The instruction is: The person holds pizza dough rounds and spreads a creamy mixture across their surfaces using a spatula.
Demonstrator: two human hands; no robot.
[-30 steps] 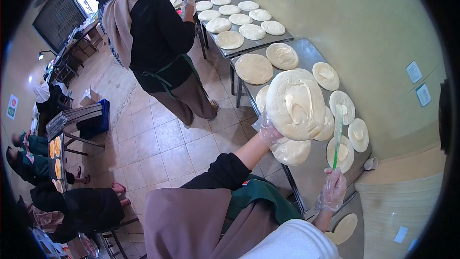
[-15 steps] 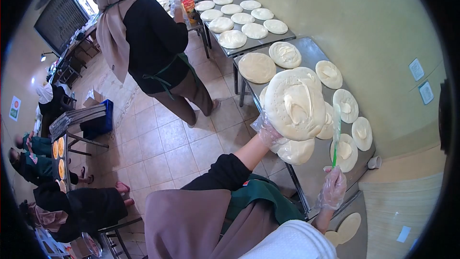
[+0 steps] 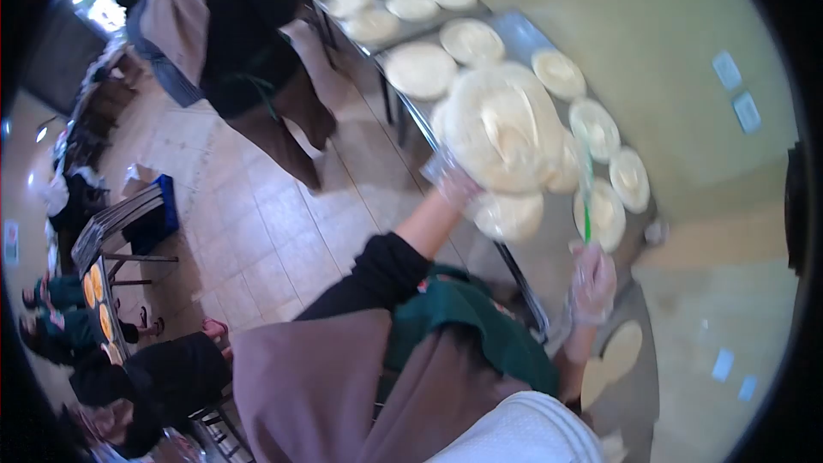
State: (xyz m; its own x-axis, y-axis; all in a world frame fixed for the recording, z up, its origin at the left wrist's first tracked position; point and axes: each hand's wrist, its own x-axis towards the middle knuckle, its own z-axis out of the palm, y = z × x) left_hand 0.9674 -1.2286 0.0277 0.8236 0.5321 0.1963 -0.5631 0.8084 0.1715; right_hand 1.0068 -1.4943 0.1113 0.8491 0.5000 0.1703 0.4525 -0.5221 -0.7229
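Note:
In a clear plastic glove, my left hand [image 3: 454, 184] holds up a large round flat dough base [image 3: 476, 103] from beneath its near edge. Thick pale cream [image 3: 507, 135] lies in a swirl on the middle of it. My right hand [image 3: 591, 281], also gloved, grips the green handle of a spatula [image 3: 587, 210]. Its whitish blade points away from me, to the right of the held base. Around it on the metal table lie several more rounds, some topped with cream, such as one dough round [image 3: 599, 214] beyond my right hand. Blur softens the fine detail.
A second metal table [image 3: 489, 17] with rows of dough rounds stands farther off. A standing person [image 3: 244, 51] is on the tiled floor to the left. Other people sit at far left by a tray of orange-topped rounds [image 3: 106, 319]. A wall runs along the right.
The view has swung, so the tables and people sit higher and further left in it. Both hands keep their hold on the dough base and the spatula.

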